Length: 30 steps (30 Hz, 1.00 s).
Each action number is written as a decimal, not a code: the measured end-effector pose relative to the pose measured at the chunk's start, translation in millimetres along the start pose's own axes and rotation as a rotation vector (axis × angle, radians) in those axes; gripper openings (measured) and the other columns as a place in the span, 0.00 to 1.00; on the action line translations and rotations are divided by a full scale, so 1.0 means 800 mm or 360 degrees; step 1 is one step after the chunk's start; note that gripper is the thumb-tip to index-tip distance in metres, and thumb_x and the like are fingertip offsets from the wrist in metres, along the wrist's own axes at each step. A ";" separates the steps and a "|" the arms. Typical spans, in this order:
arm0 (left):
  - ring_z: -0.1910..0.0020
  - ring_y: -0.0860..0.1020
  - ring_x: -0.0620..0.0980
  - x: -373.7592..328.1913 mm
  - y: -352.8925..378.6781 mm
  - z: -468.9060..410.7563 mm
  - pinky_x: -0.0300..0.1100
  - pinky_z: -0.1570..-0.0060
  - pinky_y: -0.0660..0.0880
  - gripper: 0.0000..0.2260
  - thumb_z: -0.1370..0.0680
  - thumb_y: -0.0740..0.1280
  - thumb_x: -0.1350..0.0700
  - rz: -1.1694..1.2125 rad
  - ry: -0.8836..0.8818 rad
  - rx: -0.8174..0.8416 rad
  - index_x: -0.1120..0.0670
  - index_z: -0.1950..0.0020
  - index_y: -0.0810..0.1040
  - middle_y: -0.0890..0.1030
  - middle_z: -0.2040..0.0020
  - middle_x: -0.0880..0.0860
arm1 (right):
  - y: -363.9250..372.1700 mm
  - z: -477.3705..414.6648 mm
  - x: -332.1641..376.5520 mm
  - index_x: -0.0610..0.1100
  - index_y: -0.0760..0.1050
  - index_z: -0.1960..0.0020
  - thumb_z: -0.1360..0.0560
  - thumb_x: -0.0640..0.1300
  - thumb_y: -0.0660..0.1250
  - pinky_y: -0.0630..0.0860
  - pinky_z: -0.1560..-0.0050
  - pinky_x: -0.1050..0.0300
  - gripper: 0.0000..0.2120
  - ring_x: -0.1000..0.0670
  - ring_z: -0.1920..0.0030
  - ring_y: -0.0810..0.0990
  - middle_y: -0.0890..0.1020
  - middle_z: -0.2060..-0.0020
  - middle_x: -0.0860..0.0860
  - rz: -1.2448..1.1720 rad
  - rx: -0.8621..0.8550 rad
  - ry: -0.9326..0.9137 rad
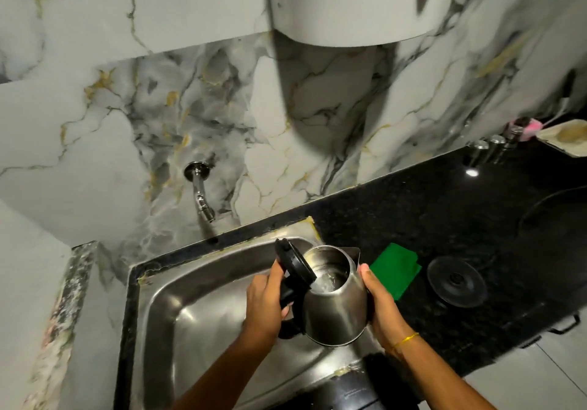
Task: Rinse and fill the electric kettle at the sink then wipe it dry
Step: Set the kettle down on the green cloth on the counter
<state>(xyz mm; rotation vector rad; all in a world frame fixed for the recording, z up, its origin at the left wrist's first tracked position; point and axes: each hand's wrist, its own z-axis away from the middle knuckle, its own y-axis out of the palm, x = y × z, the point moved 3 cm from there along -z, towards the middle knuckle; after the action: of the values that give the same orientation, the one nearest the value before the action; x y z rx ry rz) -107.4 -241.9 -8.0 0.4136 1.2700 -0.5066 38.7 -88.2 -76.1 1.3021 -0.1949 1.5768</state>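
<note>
Kettle (336, 311) over sink (197, 314), left hand (263, 308) gripping its handle (287, 297), right hand (381, 305) clasping its side

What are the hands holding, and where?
The kettle: the left hand grips its black handle, the right hand cups its side.

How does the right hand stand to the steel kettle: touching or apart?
Touching. In the head view the right hand lies with thumb and palm against the side of the kettle, no gap between them.
</note>
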 end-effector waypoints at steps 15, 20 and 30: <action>0.75 0.63 0.53 -0.021 0.244 -0.003 0.48 0.69 0.63 0.45 0.38 0.67 0.19 -0.0439 0.0209 0.0133 0.64 0.75 0.62 0.63 0.76 0.60 | -0.177 -0.024 0.150 0.36 0.76 0.27 0.21 0.60 0.61 0.64 0.19 0.36 0.33 0.38 0.25 0.75 0.80 0.30 0.37 0.0131 -0.0052 -0.0234; 0.79 0.62 0.49 -0.020 0.317 -0.015 0.40 0.74 0.63 0.36 0.38 0.71 0.21 -0.0526 0.0226 0.0141 0.51 0.79 0.60 0.62 0.80 0.50 | -0.235 -0.046 0.192 0.38 0.80 0.32 0.15 0.53 0.61 0.67 0.21 0.34 0.22 0.37 0.28 0.78 0.83 0.34 0.38 0.0166 -0.0139 -0.0295; 0.79 0.68 0.51 -0.005 0.401 -0.023 0.46 0.69 0.68 0.35 0.34 0.71 0.24 -0.0813 -0.0002 0.0437 0.50 0.80 0.63 0.68 0.82 0.50 | -0.313 -0.051 0.209 0.48 0.83 0.33 0.15 0.61 0.56 0.72 0.25 0.35 0.25 0.43 0.32 0.83 0.86 0.36 0.44 0.0170 -0.0119 -0.0127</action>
<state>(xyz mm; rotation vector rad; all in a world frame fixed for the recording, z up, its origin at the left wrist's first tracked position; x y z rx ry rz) 60.8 32.3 -4.0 0.3125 1.3087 -1.1217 226.3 150.8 -73.0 1.3154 -0.3754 1.5930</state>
